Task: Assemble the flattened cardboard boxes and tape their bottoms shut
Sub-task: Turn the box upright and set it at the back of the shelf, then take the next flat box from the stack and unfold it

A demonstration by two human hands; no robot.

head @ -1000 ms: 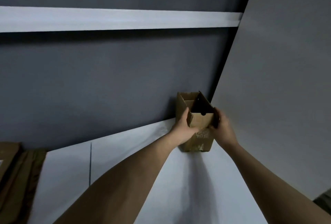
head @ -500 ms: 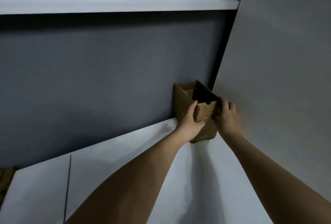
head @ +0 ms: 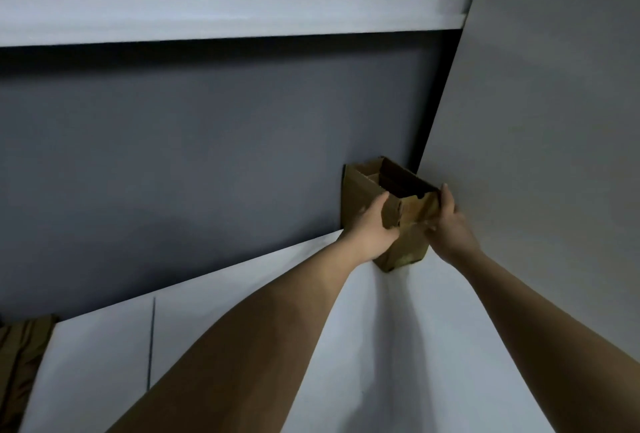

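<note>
Cardboard box (head: 401, 225) stands right of centre on the white counter (head: 242, 294), in the corner. Left hand (head: 372, 228) and right hand (head: 450, 225) grip its near flaps; folding them seems next.

A small brown cardboard box (head: 398, 225) is stood upright on the white table, tucked right into the far corner where the dark wall meets the grey panel. Its top is open, flaps up, dark inside. Flattened cardboard (head: 17, 363) is seen at the left edge.
</note>
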